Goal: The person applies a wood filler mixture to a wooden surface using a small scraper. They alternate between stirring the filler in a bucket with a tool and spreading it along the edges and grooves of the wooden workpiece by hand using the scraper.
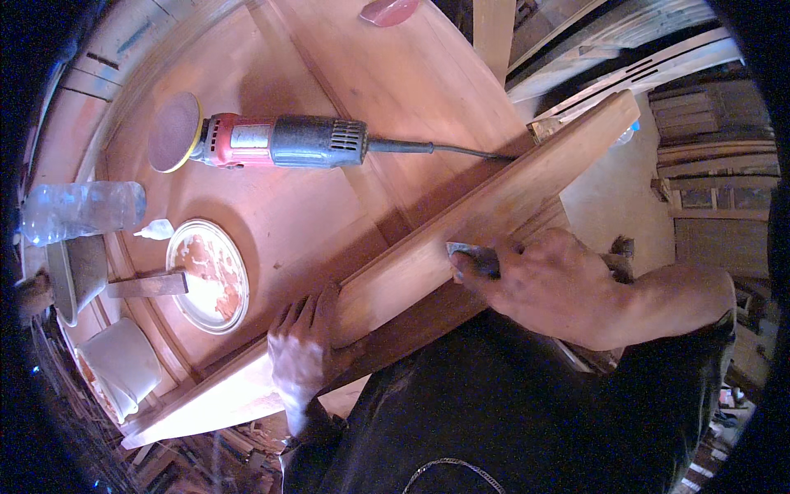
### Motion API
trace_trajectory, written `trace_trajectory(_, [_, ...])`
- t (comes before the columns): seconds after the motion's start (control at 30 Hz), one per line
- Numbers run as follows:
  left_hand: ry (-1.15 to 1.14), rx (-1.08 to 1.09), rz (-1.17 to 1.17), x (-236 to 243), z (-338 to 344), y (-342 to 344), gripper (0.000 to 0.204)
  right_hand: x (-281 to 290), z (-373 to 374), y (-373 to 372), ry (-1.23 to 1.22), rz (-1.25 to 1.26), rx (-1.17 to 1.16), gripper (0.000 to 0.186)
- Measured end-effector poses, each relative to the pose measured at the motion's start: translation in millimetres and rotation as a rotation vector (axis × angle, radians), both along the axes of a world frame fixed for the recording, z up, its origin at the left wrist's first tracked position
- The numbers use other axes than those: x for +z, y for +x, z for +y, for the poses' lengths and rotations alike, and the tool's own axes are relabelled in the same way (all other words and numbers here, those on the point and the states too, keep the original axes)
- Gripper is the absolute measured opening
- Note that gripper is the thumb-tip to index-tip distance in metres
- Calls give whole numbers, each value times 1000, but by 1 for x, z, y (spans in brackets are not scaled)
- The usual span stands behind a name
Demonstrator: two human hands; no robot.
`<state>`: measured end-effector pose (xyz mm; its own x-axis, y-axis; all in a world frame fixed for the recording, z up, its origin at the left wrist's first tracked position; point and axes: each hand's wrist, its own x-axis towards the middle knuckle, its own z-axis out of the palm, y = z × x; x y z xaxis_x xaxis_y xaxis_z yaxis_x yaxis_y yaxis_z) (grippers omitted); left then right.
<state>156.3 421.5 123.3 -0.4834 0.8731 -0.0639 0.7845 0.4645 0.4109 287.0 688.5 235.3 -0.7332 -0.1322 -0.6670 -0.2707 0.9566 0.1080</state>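
Observation:
A long wooden board [395,284] runs slantwise from the lower left to the upper right, its narrow face turned up. My left hand [298,358] grips it on the left, fingers curled over its far edge. My right hand [553,284] is closed on a putty knife [476,253], whose blade lies against the board's upper face near its middle. Left of the board, a round white lid [243,284] carries smeared reddish and pale filler. A flat brown strip [148,285] rests with one end on that lid.
A red and black angle sander [284,142] with a round pad lies on the large wooden panel [321,214]; its cord runs toward the board. At left are a clear plastic bottle [82,210], a small white squeeze bottle [155,230] and a white bucket [123,362]. Stacked timber [708,156] stands at right.

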Motion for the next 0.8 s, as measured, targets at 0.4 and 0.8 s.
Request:
trace_trajectory(0.4, [323, -77, 450, -13, -15, 11, 81, 21, 43, 44, -194, 239, -583, 56])
trace_trajectory(0.8, [-8, -225, 168, 16, 32, 11, 86, -98, -36, 134, -926, 831, -1158, 61])
